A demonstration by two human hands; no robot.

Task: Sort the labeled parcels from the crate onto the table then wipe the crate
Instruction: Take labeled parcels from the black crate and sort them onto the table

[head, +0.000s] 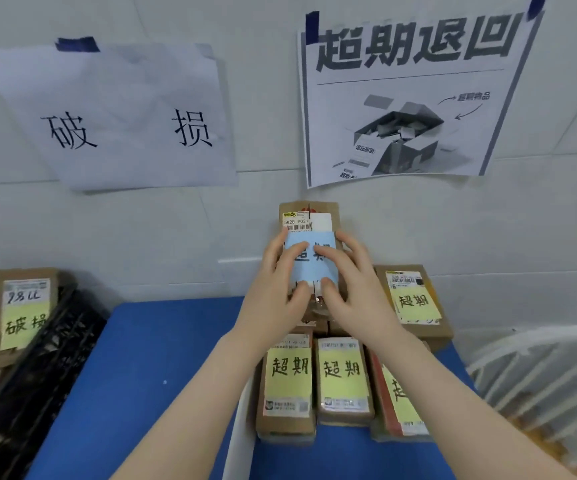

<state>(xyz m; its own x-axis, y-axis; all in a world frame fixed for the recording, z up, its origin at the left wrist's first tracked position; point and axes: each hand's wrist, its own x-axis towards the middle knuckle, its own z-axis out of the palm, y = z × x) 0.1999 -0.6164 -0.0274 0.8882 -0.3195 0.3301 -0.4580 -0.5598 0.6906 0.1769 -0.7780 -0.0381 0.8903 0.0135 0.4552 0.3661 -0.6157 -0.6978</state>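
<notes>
Both hands, left hand (280,271) and right hand (353,275), grip a blue-labeled parcel (309,233) from either side, upright at the far end of a parcel cluster (342,379) on the blue tabletop (148,368). A black crate (38,368) sits left. Two paper signs (408,98) hang on the white tiled wall (107,230) behind.

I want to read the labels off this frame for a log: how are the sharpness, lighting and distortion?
Head view: lighting is even and soft, without harsh glare. The centre is fairly sharp; the yellow notes read clearly. The fingers cover part of the blue note. Wide-angle distortion bends the edges, so the black crate and left parcel look tilted and softer.
</notes>
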